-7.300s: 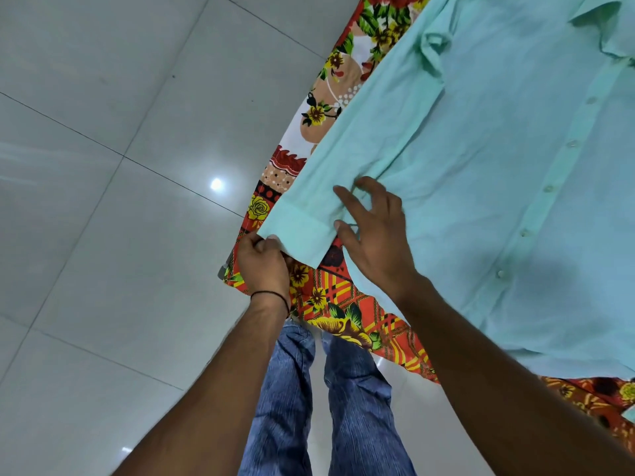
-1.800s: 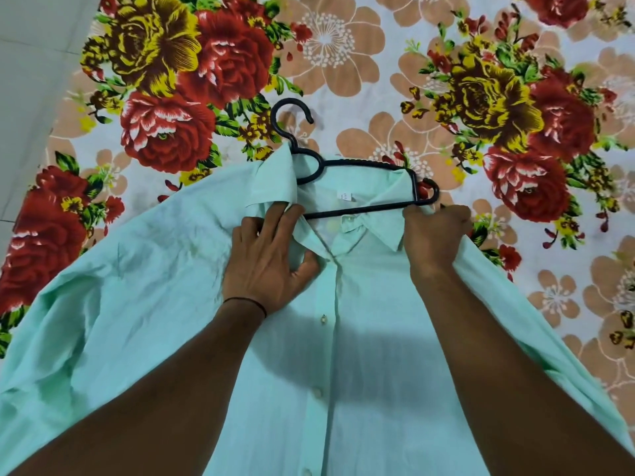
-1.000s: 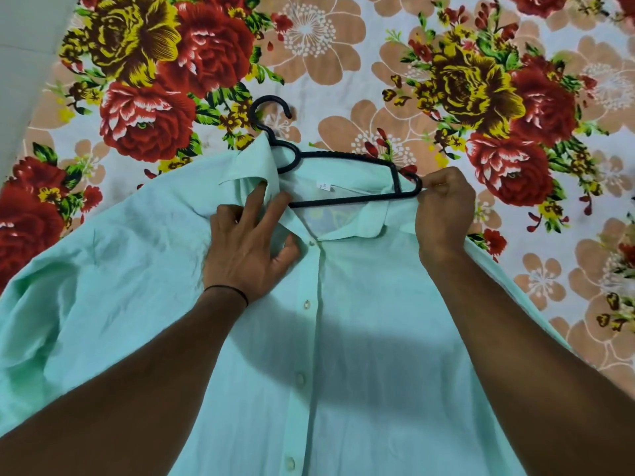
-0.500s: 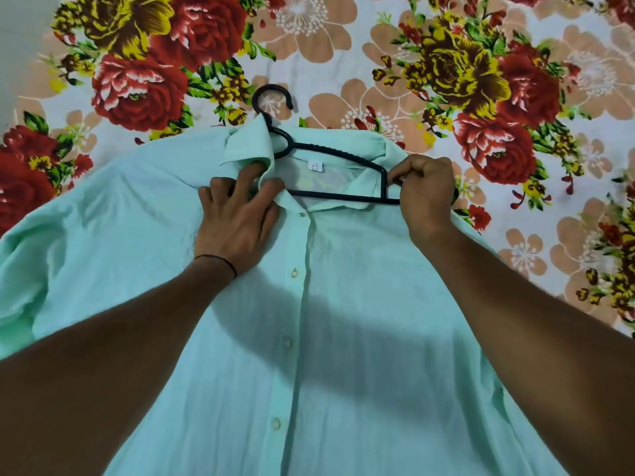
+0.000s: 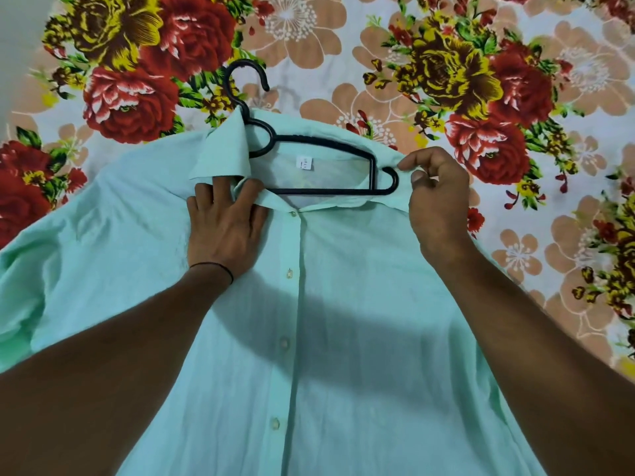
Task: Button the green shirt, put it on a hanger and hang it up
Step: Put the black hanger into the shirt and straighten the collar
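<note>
On the floral sheet [image 5: 343, 46], the green shirt [image 5: 360, 304] is laid front up with placket closed, and the black hanger [image 5: 319, 140] is seen inside the neck opening, hook poking out past the raised collar [image 5: 223, 149]. The left hand [image 5: 223, 228] is pressed flat below that collar, fingers straight, gripping nothing. Shoulder fabric is pinched by the right hand [image 5: 436, 201] at the hanger's right end.

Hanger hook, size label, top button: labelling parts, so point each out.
hanger hook [image 5: 244, 63], head view, top of its curve.
size label [image 5: 305, 163], head view, white middle.
top button [image 5: 293, 214], head view, its face.
</note>
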